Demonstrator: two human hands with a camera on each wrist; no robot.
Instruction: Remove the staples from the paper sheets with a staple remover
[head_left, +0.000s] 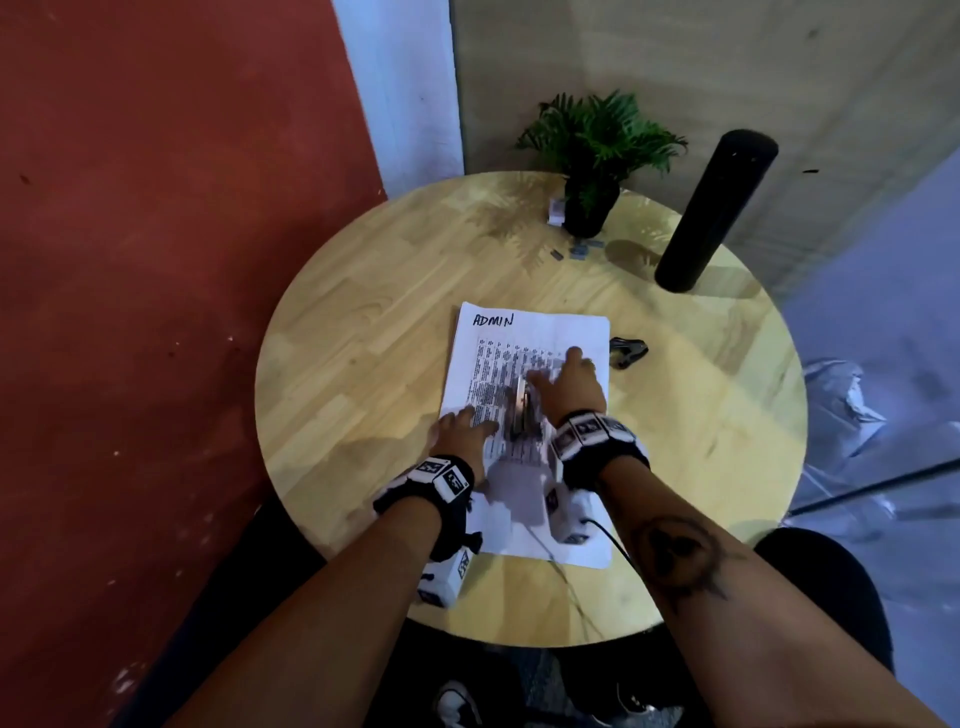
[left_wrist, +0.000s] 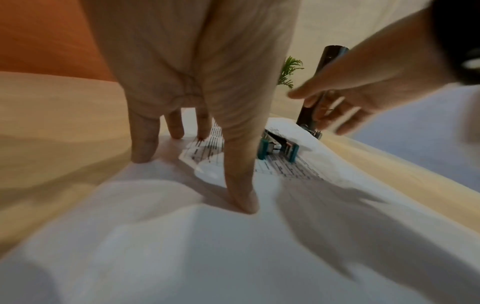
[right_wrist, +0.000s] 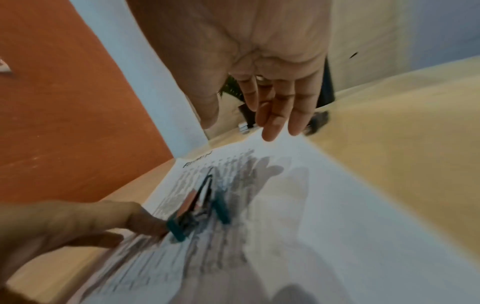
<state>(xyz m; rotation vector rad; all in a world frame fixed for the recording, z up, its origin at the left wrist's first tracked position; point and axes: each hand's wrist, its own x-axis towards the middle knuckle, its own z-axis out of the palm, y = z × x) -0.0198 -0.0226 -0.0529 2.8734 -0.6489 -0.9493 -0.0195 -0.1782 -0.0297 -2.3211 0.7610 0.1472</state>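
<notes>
Head view: round table (head_left: 363, 291); sheets (head_left: 540, 332) at its centre, reaching the near edge. Left hand (head_left: 460, 431), fingers straight, presses the sheets' left edge. Right hand (head_left: 571, 382) spread above them, holding nothing. Remover (head_left: 519, 410) lies on the sheets between the hands. Clip (head_left: 627, 351) just beside the sheets' right edge; plant (head_left: 597, 156) and cylinder (head_left: 711, 213) at the far edge.

Left wrist view: fingertips (left_wrist: 244, 203) down on paper; remover (left_wrist: 278, 148) beyond.

Right wrist view: fingers (right_wrist: 275, 115) extended, off the paper; remover (right_wrist: 197, 209) blurred.

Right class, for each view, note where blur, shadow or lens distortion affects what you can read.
Head view: "ADMIN" on the paper sheets is legible, table rim bulges. Left wrist view: long finger shadows, right hand smeared. Right wrist view: staple remover and print streaked by motion blur.
</notes>
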